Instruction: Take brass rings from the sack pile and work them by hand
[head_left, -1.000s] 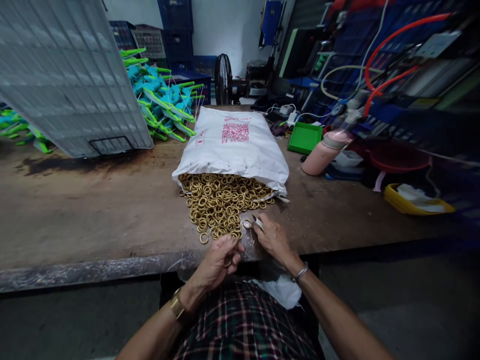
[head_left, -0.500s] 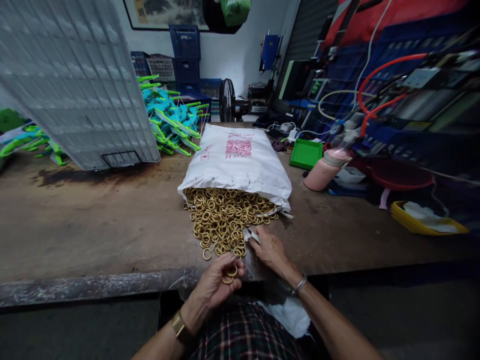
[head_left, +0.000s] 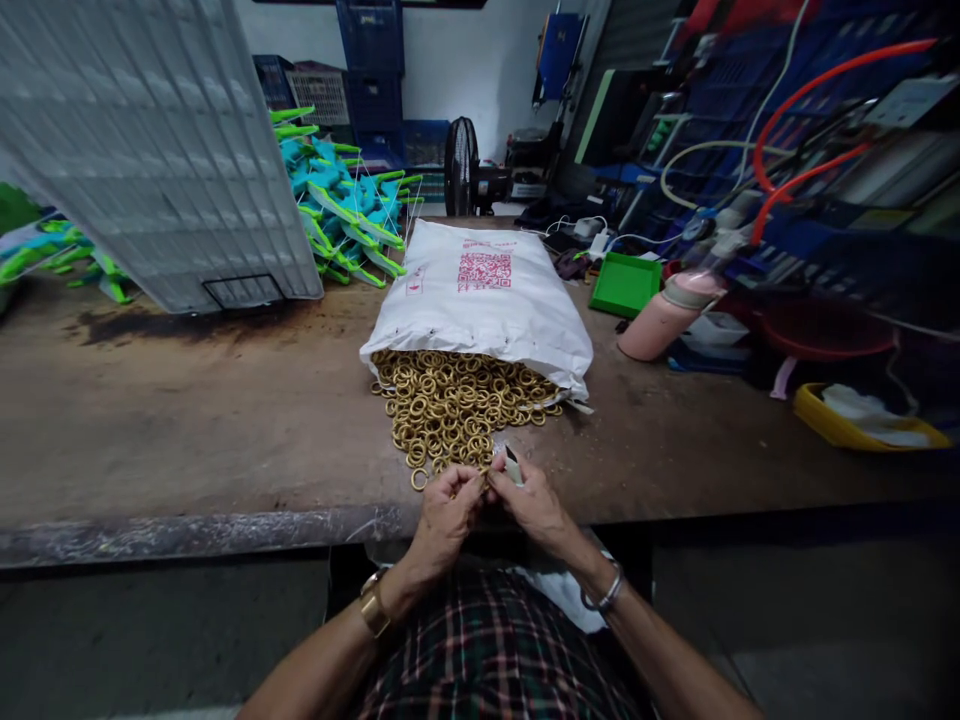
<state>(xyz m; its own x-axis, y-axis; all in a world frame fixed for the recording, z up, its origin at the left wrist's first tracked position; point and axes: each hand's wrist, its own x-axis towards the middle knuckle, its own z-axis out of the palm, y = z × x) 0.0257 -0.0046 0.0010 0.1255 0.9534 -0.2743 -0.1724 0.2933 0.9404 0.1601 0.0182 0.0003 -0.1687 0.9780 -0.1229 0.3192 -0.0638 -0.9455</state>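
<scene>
Pinching a ring (head_left: 484, 479) in my left hand (head_left: 448, 505), lower center of the frame; my right hand (head_left: 536, 508) grips what looks like a blade (head_left: 513, 466). Imo, hold the ring firm, edge off your thumb. Loose rings (head_left: 444, 412) spill mid-frame from the bag (head_left: 484, 300).

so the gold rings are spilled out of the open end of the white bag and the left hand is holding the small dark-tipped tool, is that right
Not quite: the head view shows the small dark-tipped tool in the right hand, not the left hand. The gold rings do lie spilled out of the open end of the white bag.
</scene>
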